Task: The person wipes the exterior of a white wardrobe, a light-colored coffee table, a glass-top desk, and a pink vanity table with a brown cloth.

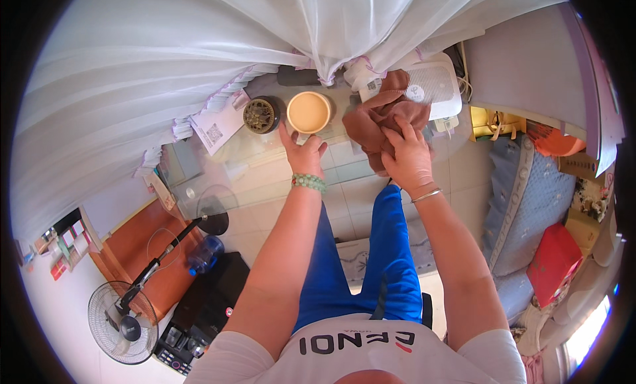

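Note:
A round cream-coloured container (308, 112) stands on a glass tabletop (263, 158). My left hand (304, 154), with a green bead bracelet on the wrist, is at its near side. The fingers are apart, and whether the fingertips touch the container is hard to tell. Just left of the container is a dark round jar with an ornate openwork lid (260, 115). My right hand (410, 158) grips a crumpled brown cloth (367, 125). Part of that cloth lies over a white router-like box (437, 83).
White sheer curtains (164, 46) hang over the table's far side. A printed sheet (218, 123) lies at the left. On the floor side are a fan (124, 324) and a blue water bottle (206, 255). A blue padded seat (531, 200) with a red box (554, 264) is at the right.

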A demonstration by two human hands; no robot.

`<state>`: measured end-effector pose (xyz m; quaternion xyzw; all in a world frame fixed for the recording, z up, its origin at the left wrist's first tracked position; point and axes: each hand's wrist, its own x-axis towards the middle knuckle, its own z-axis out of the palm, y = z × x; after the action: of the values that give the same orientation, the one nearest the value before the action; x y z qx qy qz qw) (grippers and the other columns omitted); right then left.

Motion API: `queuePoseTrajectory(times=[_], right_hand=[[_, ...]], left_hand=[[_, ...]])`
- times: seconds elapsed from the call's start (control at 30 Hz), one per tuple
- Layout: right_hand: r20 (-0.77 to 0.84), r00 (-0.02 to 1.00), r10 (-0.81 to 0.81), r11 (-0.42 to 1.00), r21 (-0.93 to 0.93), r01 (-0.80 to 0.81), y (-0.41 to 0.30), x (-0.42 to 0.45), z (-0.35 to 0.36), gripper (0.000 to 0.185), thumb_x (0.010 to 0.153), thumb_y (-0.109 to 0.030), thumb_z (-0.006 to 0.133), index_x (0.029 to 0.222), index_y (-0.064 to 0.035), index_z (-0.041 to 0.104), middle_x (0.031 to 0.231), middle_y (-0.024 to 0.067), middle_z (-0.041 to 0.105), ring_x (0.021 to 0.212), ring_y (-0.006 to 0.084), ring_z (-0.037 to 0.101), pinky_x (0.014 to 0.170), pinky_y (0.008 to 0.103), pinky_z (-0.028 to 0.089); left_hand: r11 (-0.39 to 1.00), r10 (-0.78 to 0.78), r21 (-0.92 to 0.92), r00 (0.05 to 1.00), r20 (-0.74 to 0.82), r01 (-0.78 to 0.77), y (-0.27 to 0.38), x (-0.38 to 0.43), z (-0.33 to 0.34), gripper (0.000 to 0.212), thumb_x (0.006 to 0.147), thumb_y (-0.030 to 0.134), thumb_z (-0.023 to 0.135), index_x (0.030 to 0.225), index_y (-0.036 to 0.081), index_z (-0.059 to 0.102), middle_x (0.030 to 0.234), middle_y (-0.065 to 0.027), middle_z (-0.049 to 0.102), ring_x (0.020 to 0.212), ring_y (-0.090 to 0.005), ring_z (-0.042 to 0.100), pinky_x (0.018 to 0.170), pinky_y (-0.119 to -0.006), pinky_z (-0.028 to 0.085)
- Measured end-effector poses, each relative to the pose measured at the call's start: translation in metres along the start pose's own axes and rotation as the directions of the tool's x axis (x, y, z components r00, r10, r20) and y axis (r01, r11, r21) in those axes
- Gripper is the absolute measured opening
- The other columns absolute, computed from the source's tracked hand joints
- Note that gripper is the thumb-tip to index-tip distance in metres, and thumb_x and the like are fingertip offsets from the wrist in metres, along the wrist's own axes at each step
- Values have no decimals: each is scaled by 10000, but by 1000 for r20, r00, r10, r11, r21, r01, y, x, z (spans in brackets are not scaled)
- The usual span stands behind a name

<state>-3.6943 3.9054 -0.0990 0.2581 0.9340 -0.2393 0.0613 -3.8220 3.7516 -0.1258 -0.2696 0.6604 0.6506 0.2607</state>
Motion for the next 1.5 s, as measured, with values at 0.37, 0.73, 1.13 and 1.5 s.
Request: queuePoseTrajectory(times=[0.37,0.73,1.13,1.5], right_hand=[[-97,913,-395,871,-355,339,-86,71,19,528,708,-206,667,1219,-91,603,1370,108,475,1256,340,429,864,422,451],[105,913,-393,906,216,365,-76,19,-47,387,642,-159,610,1019,-76,642,1152,84,594,1092,321,526,893,451,454],[-173,840,514,828,-157,-538,23,-32,77,662,724,-215,591,1356,-77,450,1464,218,324,1321,449,311,1051,544,317],[299,927,-225,966,-59,253,-176,19,134,688,789,-251,597,1414,-61,382,1503,194,244,1382,469,182,1106,523,228]], left_hand=[[721,-132,-577,894,429,383,24,9,0,428,921,171,413,1341,90,438,1351,-101,488,1255,-258,464,1043,-425,383],[814,-114,-381,764,635,438,29,35,-4,718,938,610,338,1392,54,344,1362,-119,471,1167,-346,501,1049,-473,338],[976,-102,-201,993,-61,88,12,37,-85,741,809,61,523,1477,125,208,1416,-133,377,1127,-308,530,909,-457,467],[960,257,20,906,338,-280,25,89,-73,617,779,-50,514,1381,13,390,1360,-187,468,1240,-281,484,996,-343,419]])
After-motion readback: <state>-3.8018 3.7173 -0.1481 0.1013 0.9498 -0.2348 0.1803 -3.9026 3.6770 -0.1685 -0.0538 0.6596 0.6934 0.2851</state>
